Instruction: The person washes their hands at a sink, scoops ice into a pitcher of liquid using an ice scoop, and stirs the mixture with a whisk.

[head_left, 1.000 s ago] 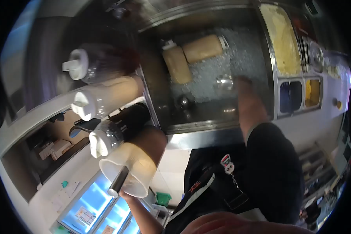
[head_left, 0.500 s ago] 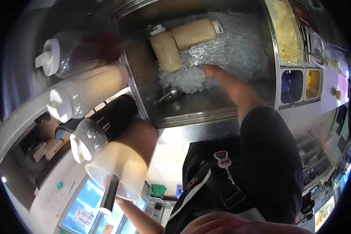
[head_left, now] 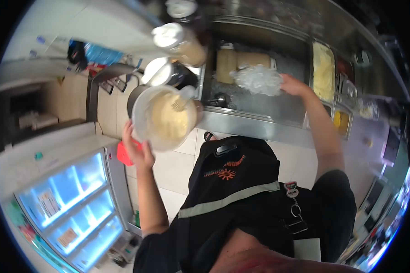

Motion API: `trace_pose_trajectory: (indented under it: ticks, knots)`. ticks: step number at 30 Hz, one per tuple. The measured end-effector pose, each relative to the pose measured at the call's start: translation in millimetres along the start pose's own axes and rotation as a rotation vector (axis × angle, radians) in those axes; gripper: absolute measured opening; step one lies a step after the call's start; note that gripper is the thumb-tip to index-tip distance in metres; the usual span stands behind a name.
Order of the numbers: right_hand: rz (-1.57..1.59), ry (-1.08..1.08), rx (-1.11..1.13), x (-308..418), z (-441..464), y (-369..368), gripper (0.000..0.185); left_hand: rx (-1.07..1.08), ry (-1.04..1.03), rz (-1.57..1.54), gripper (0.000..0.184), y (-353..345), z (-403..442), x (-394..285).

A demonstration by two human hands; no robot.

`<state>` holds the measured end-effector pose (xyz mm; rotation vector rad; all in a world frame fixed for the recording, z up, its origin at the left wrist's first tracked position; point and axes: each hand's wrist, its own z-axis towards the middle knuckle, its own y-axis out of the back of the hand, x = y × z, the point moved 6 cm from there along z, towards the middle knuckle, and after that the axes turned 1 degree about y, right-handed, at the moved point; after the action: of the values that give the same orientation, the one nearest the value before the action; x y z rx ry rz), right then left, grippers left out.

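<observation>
My right hand [head_left: 294, 85] is closed at the near end of a heaped load of crushed ice [head_left: 258, 80], raised over the ice bin [head_left: 278, 107]. The ice scoop under that load is mostly hidden. To the left, my left hand [head_left: 140, 148] has its fingers against the side of a large translucent pitcher [head_left: 143, 113], tilted so its mouth faces me. Inside the pitcher is a pale yellow, creamy mixture [head_left: 166, 120] with a small ridged patch that I cannot make out.
Two bottles of beige liquid [head_left: 226, 66] lie on the ice. A metal scoop [head_left: 221, 99] rests in the bin's near corner. White-lidded jugs [head_left: 167, 35] line its left side. Tubs of yellow food [head_left: 324, 70] stand on the right; a lit glass-door fridge [head_left: 73, 195] is at lower left.
My right hand has lifted a heap of ice from the bed. The pitcher in my left hand has come up, its mouth now showing the mixture. The view has shifted.
</observation>
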<state>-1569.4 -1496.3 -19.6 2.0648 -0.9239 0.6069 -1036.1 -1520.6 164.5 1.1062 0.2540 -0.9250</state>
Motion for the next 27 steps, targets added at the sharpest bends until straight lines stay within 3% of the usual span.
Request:
trace_pose_trajectory:
  ticks: [2,6,8,10,12,14,17,19,20,22,27]
  knots:
    - [0.228,0.083,0.012,28,-26,10,0.038,0.017,-0.012,-0.026,0.053,-5,4,3]
    - [0.138,0.038,0.059,84,-78,16,0.039,-0.013,-0.058,-0.017,0.052,-14,16,-1]
    - [0.299,0.045,0.121,111,-94,1,0.024,-0.043,-0.063,-0.074,0.053,-11,18,-10]
    - [0.287,0.058,0.11,150,-108,-13,0.02,-0.059,-0.079,-0.131,0.054,-9,20,-17]
    - [0.14,0.211,0.255,184,-107,-35,0.02,-0.065,-0.076,-0.313,0.058,-8,20,-20]
    - [0.033,0.168,0.262,228,-106,-53,0.029,-0.043,-0.084,-0.381,0.062,-6,22,-19]
    - [-0.124,0.203,0.208,277,-83,-80,0.02,-0.016,-0.119,-0.578,0.065,0,23,-20]
    - [-0.464,0.15,0.12,301,-67,-91,0.023,0.025,-0.138,-0.527,0.062,-3,24,-21]
    - [-0.453,0.144,0.107,321,-67,-101,0.023,0.037,-0.15,-0.532,0.062,-7,23,-19]
    - [-0.808,0.013,-0.056,356,-73,-110,0.027,0.148,-0.026,-0.307,0.056,-29,18,-7]
    - [-0.899,-0.008,-0.083,402,-69,-147,0.027,0.15,0.083,-0.164,0.051,-28,21,-15]
